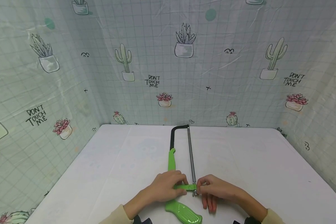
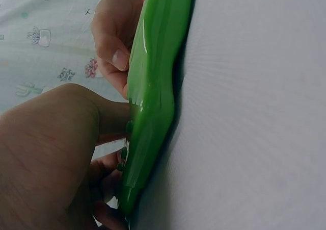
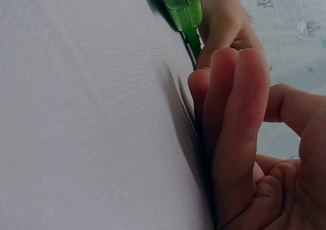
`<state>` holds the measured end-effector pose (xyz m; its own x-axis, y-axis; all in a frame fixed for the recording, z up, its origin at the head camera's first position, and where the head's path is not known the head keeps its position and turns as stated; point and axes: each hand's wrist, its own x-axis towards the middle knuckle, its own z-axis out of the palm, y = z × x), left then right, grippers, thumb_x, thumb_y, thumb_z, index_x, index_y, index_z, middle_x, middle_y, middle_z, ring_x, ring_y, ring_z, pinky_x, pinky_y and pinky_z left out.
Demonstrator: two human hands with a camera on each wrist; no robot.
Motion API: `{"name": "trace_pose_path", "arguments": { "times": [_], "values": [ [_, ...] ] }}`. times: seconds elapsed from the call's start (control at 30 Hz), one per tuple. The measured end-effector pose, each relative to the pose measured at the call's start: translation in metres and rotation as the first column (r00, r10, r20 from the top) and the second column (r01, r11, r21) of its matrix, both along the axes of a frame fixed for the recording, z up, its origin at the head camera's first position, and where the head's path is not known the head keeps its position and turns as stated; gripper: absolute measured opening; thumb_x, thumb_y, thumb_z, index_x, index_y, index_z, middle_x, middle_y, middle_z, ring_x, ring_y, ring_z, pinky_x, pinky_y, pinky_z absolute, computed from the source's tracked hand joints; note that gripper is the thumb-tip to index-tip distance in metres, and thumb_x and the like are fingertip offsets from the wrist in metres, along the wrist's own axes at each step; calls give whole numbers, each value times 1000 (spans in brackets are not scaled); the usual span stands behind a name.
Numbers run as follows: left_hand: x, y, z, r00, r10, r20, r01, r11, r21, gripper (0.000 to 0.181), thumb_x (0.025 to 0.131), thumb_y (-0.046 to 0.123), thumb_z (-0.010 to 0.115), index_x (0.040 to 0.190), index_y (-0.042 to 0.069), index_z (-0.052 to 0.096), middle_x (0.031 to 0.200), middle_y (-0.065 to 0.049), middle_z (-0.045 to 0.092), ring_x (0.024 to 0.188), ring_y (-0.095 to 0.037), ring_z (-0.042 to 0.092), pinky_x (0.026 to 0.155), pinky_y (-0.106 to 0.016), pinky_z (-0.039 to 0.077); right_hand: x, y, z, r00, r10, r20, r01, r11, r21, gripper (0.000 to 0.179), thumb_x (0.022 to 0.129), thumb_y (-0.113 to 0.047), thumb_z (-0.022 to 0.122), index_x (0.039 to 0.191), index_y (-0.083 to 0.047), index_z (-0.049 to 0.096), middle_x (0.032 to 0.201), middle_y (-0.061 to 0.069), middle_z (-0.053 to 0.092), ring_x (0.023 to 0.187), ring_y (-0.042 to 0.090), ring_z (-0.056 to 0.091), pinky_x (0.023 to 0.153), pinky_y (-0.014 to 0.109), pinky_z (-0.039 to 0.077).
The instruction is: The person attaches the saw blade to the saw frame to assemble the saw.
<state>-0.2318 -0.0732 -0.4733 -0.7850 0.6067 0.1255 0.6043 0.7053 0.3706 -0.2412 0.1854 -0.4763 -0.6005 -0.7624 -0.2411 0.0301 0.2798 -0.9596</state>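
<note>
A hacksaw lies flat on the white table, with a green handle [image 1: 184, 213], a black front frame [image 1: 172, 138] and a grey blade [image 1: 191, 155]. My left hand [image 1: 168, 186] grips the green frame just above the handle, thumb and fingers on either side of the short crossbar [image 1: 189, 187]. A metal wing nut [image 1: 195, 193] sticks out below that crossbar. Thumb and index finger of my right hand [image 1: 217, 188] pinch at the blade's near end; its other fingers [image 3: 242, 97] point down at the table. The right fingertips' exact contact is hidden in the right wrist view.
The white table [image 1: 254, 161] extends to both sides of the hacksaw. A cloth [image 1: 162, 65] printed with cacti surrounds it at the back and sides. The saw's front end reaches the table's far edge.
</note>
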Motion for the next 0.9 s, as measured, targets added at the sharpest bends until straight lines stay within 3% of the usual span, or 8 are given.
{"name": "trace_pose_path", "arguments": {
  "times": [0.9],
  "values": [
    [0,0,-2,1000,-1,-16,1,1000,9,17,91,46,71,103,34,70,86,18,54,78,2,47,62,-19,39,-2,0,-1,1000,10,-5,-10,1000,-7,16,99,-12,50,101,1,59,68,7,69,47,7,63,46,25,53]
  ]
}}
